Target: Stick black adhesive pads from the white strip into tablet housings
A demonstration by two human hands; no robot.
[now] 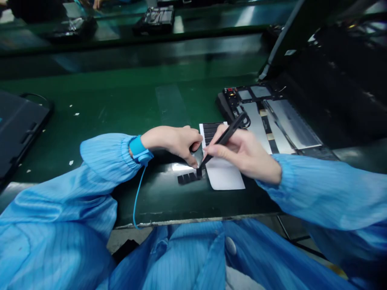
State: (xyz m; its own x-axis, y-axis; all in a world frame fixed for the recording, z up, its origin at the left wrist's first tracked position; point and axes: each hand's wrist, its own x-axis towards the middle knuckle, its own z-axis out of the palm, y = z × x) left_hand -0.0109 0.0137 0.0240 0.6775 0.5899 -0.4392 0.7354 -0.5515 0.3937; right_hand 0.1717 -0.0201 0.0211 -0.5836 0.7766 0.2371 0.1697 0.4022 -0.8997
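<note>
**Gripping black tweezers point(225, 137) above a white backing sheet point(225, 173)**

Both hands work together at the lower centre of the frame, over a green antistatic mat point(121, 104). The right hand point(244, 155) is closed around the tweezers in a pen grip, with their tips pointing down and left. The left hand point(171, 144) is curled, its fingertips point(193, 159) pinching a small silvery piece point(198, 156) just beside those tips. Its exact shape is hard to tell between the fingers.

The backing sheet lies on the mat under the right hand, and a row of black strips point(211, 133) sits on its upper part. Just left of the sheet, a few small black pads point(187, 178) lie in a row below the left hand. A blue wrist strap point(139, 148) circles the left wrist, and its coiled cord point(137, 197) drops over the mat's front edge. Both sleeves of the blue smock point(326, 191) reach into view from the sides.

At right, an opened tablet point(272, 117) shows its metal-shielded inner panel. A dark tablet case point(18, 133) lies at far left. Along the top, dark devices point(155, 18) sit on a farther belt, near another person's fingers point(96, 3).
</note>
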